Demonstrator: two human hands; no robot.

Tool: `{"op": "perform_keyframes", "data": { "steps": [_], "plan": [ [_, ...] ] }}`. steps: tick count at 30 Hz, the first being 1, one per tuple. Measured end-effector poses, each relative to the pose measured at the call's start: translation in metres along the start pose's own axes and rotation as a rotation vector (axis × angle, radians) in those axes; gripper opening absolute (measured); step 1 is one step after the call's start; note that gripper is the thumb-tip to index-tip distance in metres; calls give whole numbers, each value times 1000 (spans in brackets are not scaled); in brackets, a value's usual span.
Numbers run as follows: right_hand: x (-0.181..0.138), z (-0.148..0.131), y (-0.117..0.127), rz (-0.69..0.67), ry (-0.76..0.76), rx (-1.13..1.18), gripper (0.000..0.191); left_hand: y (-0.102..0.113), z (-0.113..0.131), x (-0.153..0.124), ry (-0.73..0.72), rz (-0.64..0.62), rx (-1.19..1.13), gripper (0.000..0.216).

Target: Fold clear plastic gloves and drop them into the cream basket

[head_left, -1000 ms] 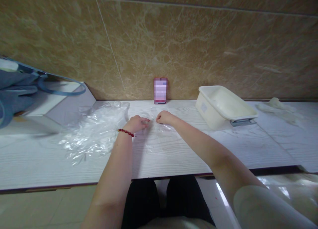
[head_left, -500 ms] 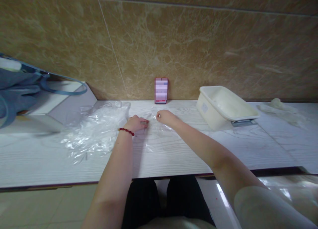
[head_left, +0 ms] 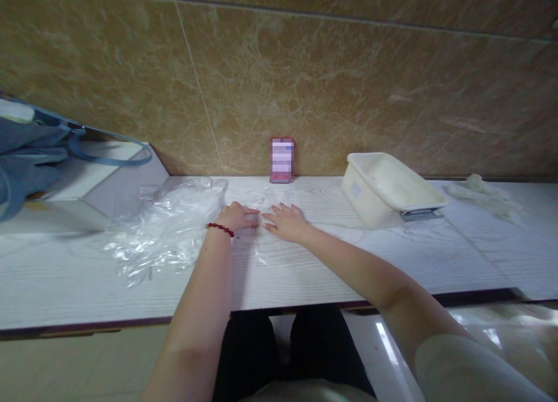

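A thin clear plastic sheet (head_left: 270, 248) lies flat on the white wood-grain table (head_left: 392, 256) in front of me. My left hand (head_left: 238, 217), with a red bead bracelet at the wrist, rests on its far left part with fingers laid down on the film. My right hand (head_left: 283, 221) lies flat beside it, fingers spread and stretched over the same sheet. The two hands almost touch. Neither hand grips anything.
A crumpled pile of clear plastic bags (head_left: 168, 227) lies left of my hands. A pink phone (head_left: 281, 160) leans against the brown tiled wall. A cream plastic tub (head_left: 390, 187) sits on a scale at right, crumpled gloves (head_left: 483, 191) beyond. A blue bag (head_left: 30, 149) is far left.
My right hand has gone from a closed pinch to flat with spread fingers, sliding slightly left toward my left hand. The left hand has hardly moved.
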State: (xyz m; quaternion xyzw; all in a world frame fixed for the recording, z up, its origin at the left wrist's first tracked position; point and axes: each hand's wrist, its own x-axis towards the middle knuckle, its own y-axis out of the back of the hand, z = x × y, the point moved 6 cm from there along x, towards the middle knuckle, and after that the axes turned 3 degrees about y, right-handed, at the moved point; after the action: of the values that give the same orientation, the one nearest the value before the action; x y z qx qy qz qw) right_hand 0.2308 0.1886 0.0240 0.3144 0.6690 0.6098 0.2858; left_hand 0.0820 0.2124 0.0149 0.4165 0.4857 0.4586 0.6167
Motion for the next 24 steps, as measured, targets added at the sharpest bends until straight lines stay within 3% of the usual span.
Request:
{"op": "perform_keyframes", "data": {
  "steps": [11, 16, 20, 24],
  "plan": [
    [2, 12, 3, -12, -78, 4, 48, 3, -5, -12, 122, -71, 7, 85],
    [-6, 31, 22, 120, -122, 69, 41, 6, -4, -19, 136, -84, -2, 96],
    [-43, 49, 45, 277, -112, 177, 31, 15, -4, -21, 83, -61, -50, 92],
    [-102, 47, 50, 329, -29, 254, 25, 32, 2, -31, -2, 4, -146, 64]
  ]
}}
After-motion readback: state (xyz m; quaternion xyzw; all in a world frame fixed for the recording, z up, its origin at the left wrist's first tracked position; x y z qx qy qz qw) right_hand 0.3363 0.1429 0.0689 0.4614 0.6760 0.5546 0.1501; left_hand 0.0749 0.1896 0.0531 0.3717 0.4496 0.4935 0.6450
